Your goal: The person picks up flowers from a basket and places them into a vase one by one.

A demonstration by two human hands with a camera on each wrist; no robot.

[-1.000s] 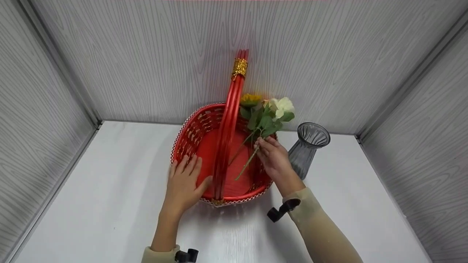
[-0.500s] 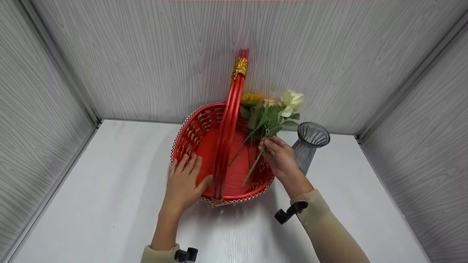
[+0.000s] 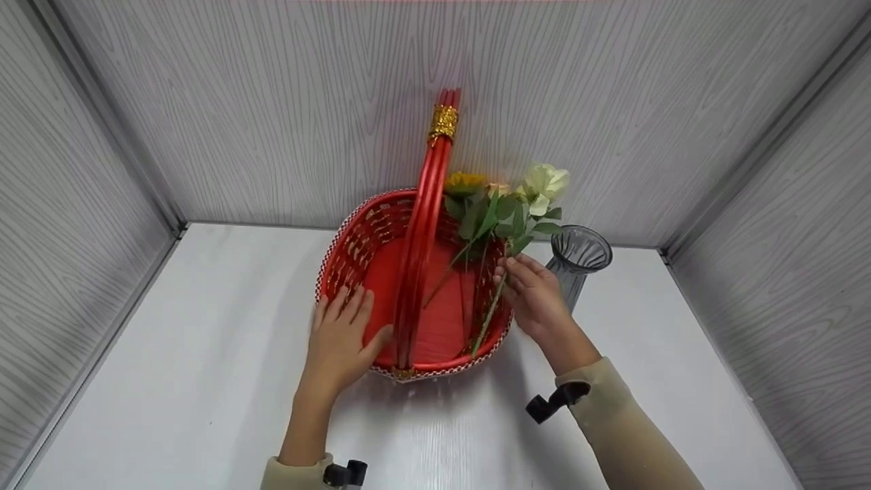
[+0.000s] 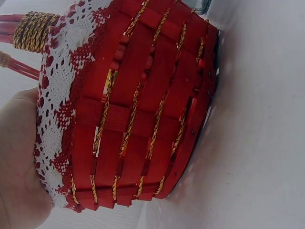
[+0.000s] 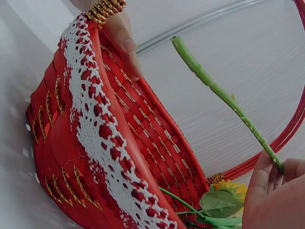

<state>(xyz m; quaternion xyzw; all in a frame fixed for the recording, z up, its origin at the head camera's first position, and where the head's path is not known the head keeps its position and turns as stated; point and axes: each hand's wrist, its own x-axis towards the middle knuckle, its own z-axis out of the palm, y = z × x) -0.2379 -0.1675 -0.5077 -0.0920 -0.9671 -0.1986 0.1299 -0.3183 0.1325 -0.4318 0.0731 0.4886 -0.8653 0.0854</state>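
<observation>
A red woven basket (image 3: 446,368) with a tall arched handle (image 3: 423,218) and a lace-trimmed rim stands on the white table. My left hand (image 3: 340,348) rests over its left rim, fingers spread and fairly straight, palm against the lace in the left wrist view. With thumb and fingertips my right hand (image 3: 544,299) pinches the green stem of a white rose (image 3: 546,181) above the basket's right side. The cut end of that stem (image 5: 209,83) sticks out bare in the right wrist view. A sunflower (image 3: 465,182) and a peach-coloured flower (image 3: 499,189) lean at the basket's far right.
A grey ribbed glass vase (image 3: 580,250) stands right of the basket, partly hidden behind my right hand. Grey wood-patterned panels (image 3: 272,116) enclose the table (image 3: 224,327) at the back and both sides.
My right hand has moved to the right with the white rose, and its stem has swung steeper. The left hand has stayed on the basket rim.
</observation>
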